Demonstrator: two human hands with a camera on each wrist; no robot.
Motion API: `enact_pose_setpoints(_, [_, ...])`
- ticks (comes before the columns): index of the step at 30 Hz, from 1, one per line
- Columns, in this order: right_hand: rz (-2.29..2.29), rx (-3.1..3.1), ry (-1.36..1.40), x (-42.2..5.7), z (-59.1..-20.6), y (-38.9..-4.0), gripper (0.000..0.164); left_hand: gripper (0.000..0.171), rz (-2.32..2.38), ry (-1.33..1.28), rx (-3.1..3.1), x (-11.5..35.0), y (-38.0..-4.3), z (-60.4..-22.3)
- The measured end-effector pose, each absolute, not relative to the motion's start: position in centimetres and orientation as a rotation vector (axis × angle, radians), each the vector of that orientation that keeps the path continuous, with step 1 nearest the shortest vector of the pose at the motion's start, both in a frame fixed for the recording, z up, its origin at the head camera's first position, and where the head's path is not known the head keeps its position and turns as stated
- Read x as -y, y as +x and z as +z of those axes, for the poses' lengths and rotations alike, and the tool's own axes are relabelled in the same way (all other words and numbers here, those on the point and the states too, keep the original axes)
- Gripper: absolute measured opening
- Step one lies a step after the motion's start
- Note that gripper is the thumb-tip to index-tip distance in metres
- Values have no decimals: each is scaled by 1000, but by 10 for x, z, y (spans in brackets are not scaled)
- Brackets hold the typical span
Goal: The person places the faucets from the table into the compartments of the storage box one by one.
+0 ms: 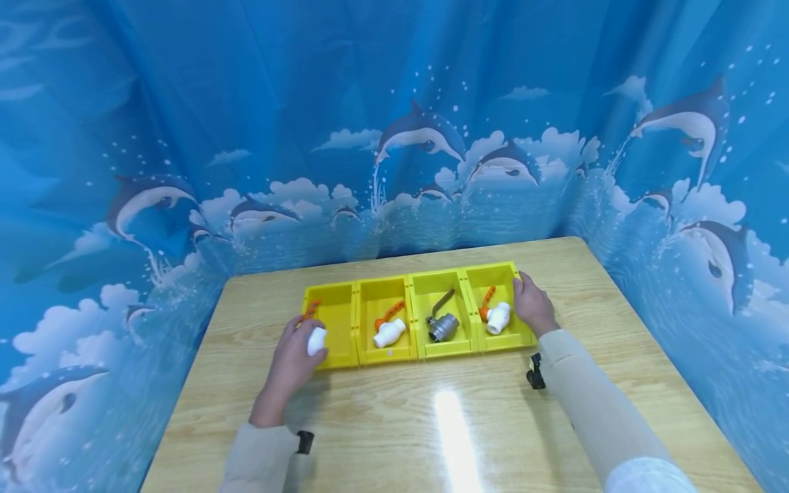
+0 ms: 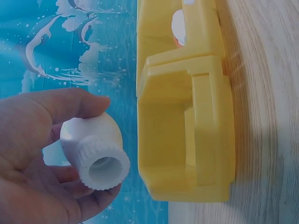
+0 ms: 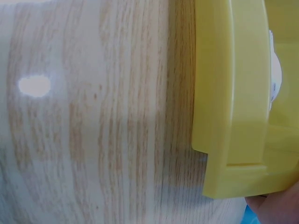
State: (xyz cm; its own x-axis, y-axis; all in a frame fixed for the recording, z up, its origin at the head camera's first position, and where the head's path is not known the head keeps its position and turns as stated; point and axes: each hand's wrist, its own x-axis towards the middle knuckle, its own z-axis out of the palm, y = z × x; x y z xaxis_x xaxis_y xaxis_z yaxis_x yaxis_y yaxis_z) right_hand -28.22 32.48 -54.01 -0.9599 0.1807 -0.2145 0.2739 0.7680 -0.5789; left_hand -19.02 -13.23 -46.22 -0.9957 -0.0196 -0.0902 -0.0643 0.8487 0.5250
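My left hand (image 1: 292, 361) grips a white plastic ball valve (image 1: 317, 341) with an orange lever (image 1: 311, 309), at the left end of a row of yellow bins. In the left wrist view the valve's ribbed open end (image 2: 103, 170) faces the camera, held between thumb and fingers beside the leftmost bin (image 2: 210, 130); nothing lies in the part of that bin on show. My right hand (image 1: 533, 306) holds the right side wall of the rightmost bin (image 1: 516, 339). Only a bit of that hand shows in the right wrist view, at the bin's corner.
Two more white valves with orange levers lie in the second bin (image 1: 390, 333) and the rightmost one. A metal ball valve (image 1: 443, 328) with a brown lever sits in the third. The bins stand on a wooden table (image 1: 394, 424), with a blue dolphin curtain (image 1: 320, 103) behind.
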Motion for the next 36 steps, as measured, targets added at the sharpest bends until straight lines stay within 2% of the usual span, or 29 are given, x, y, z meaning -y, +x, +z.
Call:
enact_pose_setpoints(18, [-949,-2847,347,-325,-541,-281,67,44,928,79,-2966,97,-193,-451])
enact_pose_setpoints(36, [-835,-2962,319,-324,-541,-280,62,42,963,124,-2963,65,-200,-459])
